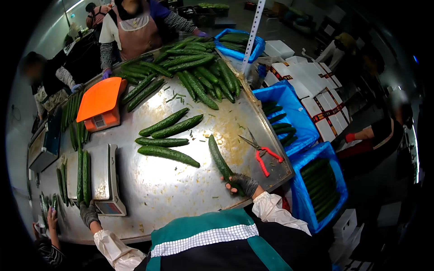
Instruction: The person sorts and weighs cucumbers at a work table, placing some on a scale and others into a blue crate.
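1. Teal apron [203, 226] with a white checked band, worn by the person, fills the near edge, below a worn metal table [162, 196].
2. The right hand [244, 184], in a gray glove with bare fingertips, is curled around the near end of a dark green cucumber [219, 156], whose far end points up the table.
3. The left hand [89, 214], also gloved, is at the near ends of two long cucumbers [83, 176] on a flat platform scale [100, 180]; whether its fingers close on them, I cannot tell.
4. The metal surface shines at its middle and carries yellowish-brown stains and green scraps. Four loose cucumbers [168, 157] lie mid-table; red-handled scissors [260, 148] lie open near the right edge.
5. Farther up sit an orange scale [101, 103] and a large cucumber pile [199, 67].
6. Beside the table's right edge, blue-lined crates [304, 128] hold more cucumbers, near white boxes [325, 106] with printed tape.
7. Across the table, a person in a pink apron [138, 38] wears purple gloves. Other people stand around the dim room, and a bare-handed co-worker [53, 221] reaches in at lower left.
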Action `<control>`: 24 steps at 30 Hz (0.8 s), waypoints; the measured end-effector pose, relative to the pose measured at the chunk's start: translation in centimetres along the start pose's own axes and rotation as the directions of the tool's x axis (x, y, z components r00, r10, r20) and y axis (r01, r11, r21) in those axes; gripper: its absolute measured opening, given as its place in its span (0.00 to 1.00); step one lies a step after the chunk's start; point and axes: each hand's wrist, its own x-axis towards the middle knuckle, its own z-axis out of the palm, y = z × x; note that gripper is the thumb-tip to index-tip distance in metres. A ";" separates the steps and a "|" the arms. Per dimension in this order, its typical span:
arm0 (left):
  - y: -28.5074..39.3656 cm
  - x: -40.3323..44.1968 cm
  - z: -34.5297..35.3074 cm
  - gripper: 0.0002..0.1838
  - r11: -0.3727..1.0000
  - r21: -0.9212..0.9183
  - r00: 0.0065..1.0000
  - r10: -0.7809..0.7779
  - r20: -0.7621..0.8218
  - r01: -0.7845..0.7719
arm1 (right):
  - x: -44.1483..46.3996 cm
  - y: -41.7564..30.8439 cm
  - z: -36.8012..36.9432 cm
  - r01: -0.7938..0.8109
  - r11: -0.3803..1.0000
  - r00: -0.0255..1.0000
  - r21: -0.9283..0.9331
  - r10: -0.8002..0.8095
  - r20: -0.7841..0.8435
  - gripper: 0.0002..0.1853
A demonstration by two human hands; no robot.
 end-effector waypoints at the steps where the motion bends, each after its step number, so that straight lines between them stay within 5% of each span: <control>1: 0.5 -0.4 -0.2 0.21 0.990 -0.143 0.998 0.031 0.062 -0.022 | -0.4 -0.1 0.3 0.021 1.000 0.999 -0.011 -0.021 -0.043 0.20; 3: 0.6 -0.6 -0.5 0.26 0.966 -0.258 0.994 0.007 0.108 0.022 | -0.2 -0.2 0.3 0.003 1.000 0.997 -0.013 -0.004 -0.073 0.20; 4: 4.0 -2.4 -3.1 0.25 0.925 -0.343 0.979 -0.109 0.170 0.162 | -0.4 -0.5 1.0 0.011 1.000 0.998 -0.015 -0.012 -0.065 0.20; 5: 0.6 -0.7 -0.3 0.19 0.904 -0.420 0.992 -0.034 0.122 0.083 | -0.5 -0.5 1.4 0.000 1.000 0.997 0.012 0.001 -0.075 0.21; 6: -0.6 -0.3 0.5 0.20 0.839 -0.501 0.969 -0.114 0.219 0.212 | -0.6 -0.3 1.4 0.022 1.000 0.996 0.013 -0.021 -0.081 0.22; 7: -2.3 0.2 1.7 0.23 0.996 -0.078 0.999 0.038 -0.027 -0.040 | -0.1 0.2 0.1 0.035 0.998 0.998 0.049 -0.033 -0.053 0.23; 9: 3.0 -1.3 -3.1 0.27 0.991 0.014 0.980 -0.130 0.152 0.130 | 0.2 0.3 -1.4 0.033 0.999 0.999 0.029 -0.033 0.000 0.25; 21: 1.7 -1.0 -3.1 0.28 0.970 -0.018 0.956 -0.236 0.171 0.243 | 0.1 -0.1 1.0 -0.065 0.996 0.997 0.053 0.068 -0.040 0.26; 24: 0.9 -1.3 -3.7 0.25 0.965 -0.033 0.964 -0.259 0.063 0.262 | 0.1 -0.2 1.0 -0.058 0.998 0.996 0.034 0.060 -0.071 0.25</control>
